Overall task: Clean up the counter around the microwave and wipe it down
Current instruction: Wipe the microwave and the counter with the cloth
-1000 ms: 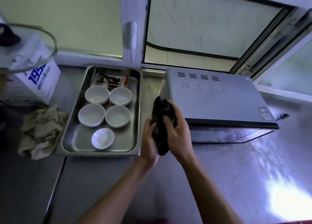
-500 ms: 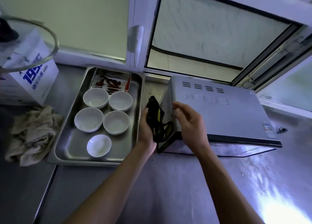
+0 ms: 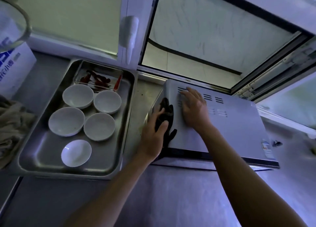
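While the left hand (image 3: 153, 134) clamps a limp dark cloth (image 3: 165, 117) against the microwave (image 3: 222, 124), right hand (image 3: 193, 107) flat on top, the unit (rigid, likely heavy) wants gripping at its left edge.

A steel tray (image 3: 42, 151) holds five white bowls (image 3: 77, 96) and a dish of red chillies (image 3: 98, 79); a crumpled rag (image 3: 12, 124) lies beside it.

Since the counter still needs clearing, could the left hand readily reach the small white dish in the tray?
Probably yes: the left hand holds the dark cloth against the microwave; the small white dish lies uncovered nearby.
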`<state>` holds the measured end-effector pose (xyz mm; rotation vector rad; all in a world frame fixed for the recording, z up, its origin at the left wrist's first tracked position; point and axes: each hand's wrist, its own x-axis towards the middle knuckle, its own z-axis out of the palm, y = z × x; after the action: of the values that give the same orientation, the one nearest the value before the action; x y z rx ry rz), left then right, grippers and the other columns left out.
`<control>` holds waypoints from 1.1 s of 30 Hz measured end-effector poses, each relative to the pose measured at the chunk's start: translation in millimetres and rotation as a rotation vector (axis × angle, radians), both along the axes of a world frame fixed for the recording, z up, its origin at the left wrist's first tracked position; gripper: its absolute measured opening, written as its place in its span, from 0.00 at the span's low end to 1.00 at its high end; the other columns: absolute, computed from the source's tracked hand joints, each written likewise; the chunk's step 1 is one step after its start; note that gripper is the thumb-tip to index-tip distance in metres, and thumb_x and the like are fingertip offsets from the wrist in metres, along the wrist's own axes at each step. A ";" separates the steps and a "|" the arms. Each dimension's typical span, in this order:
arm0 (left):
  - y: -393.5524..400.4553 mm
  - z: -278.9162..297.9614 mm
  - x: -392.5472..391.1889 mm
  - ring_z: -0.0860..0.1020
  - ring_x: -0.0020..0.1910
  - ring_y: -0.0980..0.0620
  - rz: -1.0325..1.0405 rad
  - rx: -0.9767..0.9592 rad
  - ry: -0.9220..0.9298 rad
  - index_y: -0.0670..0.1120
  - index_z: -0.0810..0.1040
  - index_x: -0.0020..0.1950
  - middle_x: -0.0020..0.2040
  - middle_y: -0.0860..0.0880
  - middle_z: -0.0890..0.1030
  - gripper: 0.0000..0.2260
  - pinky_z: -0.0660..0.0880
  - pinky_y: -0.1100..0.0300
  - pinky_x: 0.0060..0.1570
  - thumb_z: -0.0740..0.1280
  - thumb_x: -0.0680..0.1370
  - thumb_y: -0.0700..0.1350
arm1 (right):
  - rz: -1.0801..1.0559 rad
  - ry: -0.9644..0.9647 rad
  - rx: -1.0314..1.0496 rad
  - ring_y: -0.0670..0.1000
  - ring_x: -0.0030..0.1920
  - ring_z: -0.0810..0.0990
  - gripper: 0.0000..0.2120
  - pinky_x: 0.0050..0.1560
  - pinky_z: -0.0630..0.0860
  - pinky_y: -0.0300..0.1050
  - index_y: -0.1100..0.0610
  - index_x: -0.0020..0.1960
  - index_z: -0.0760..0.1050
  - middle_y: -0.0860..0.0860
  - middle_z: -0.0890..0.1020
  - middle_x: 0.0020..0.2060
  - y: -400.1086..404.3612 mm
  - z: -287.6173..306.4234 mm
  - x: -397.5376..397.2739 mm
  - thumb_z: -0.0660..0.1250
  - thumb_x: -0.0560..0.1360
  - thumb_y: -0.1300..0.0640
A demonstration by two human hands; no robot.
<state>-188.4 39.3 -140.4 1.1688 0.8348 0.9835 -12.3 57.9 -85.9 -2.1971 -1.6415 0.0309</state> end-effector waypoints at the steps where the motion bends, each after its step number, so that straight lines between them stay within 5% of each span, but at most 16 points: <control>1: 4.8 -0.2 1.7 0.74 0.68 0.55 0.013 0.008 0.006 0.55 0.73 0.71 0.69 0.55 0.76 0.20 0.72 0.44 0.67 0.62 0.78 0.51 | -0.007 -0.001 -0.033 0.59 0.72 0.70 0.18 0.71 0.66 0.62 0.56 0.67 0.76 0.57 0.74 0.71 9.7 1.2 2.0 0.59 0.79 0.59; 7: 44.1 -10.6 30.1 0.70 0.73 0.56 0.039 -0.030 -0.038 0.66 0.69 0.72 0.73 0.57 0.73 0.21 0.68 0.43 0.71 0.62 0.78 0.59 | -0.078 0.014 -0.083 0.49 0.78 0.58 0.21 0.78 0.53 0.52 0.51 0.74 0.68 0.51 0.66 0.77 32.0 -1.1 -1.5 0.55 0.81 0.54; 13: 99.9 -9.3 62.9 0.66 0.75 0.60 0.076 -0.002 -0.114 0.50 0.69 0.76 0.75 0.55 0.70 0.28 0.61 0.48 0.76 0.61 0.77 0.59 | -0.093 -0.014 -0.069 0.47 0.78 0.58 0.22 0.78 0.54 0.53 0.49 0.74 0.68 0.48 0.65 0.77 33.8 -2.9 -0.5 0.55 0.81 0.54; 18: 120.1 -24.3 76.0 0.68 0.74 0.58 0.085 0.006 -0.181 0.48 0.69 0.76 0.74 0.53 0.72 0.27 0.63 0.51 0.75 0.61 0.79 0.57 | -0.096 -0.032 -0.048 0.48 0.78 0.59 0.23 0.78 0.54 0.52 0.48 0.73 0.69 0.49 0.67 0.76 34.6 -5.3 -1.3 0.53 0.79 0.53; 22: 117.8 -60.6 68.8 0.67 0.74 0.61 0.055 -0.048 -0.059 0.53 0.68 0.77 0.75 0.58 0.70 0.26 0.62 0.53 0.76 0.57 0.80 0.60 | -0.106 -0.038 -0.040 0.48 0.78 0.60 0.23 0.78 0.54 0.51 0.47 0.72 0.69 0.48 0.67 0.76 36.6 -5.3 -3.3 0.53 0.78 0.53; 28: 90.2 -120.8 52.0 0.63 0.76 0.61 0.002 -0.141 0.020 0.47 0.62 0.79 0.78 0.55 0.65 0.27 0.58 0.52 0.78 0.56 0.81 0.54 | -0.107 -0.039 -0.031 0.47 0.77 0.61 0.23 0.77 0.56 0.53 0.47 0.71 0.70 0.48 0.68 0.75 37.1 -5.7 -2.7 0.54 0.78 0.54; 33: 80.3 -103.6 50.3 0.64 0.75 0.62 0.042 -0.160 -0.027 0.49 0.64 0.79 0.77 0.56 0.67 0.26 0.60 0.53 0.77 0.58 0.80 0.51 | -0.111 -0.033 -0.034 0.47 0.77 0.61 0.22 0.77 0.56 0.53 0.47 0.71 0.70 0.47 0.69 0.75 35.9 -3.6 -4.1 0.55 0.78 0.55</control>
<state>-138.2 119.6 -244.0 1.0024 0.9032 0.9469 -16.4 93.8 -89.6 -2.3224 -1.5433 -0.0084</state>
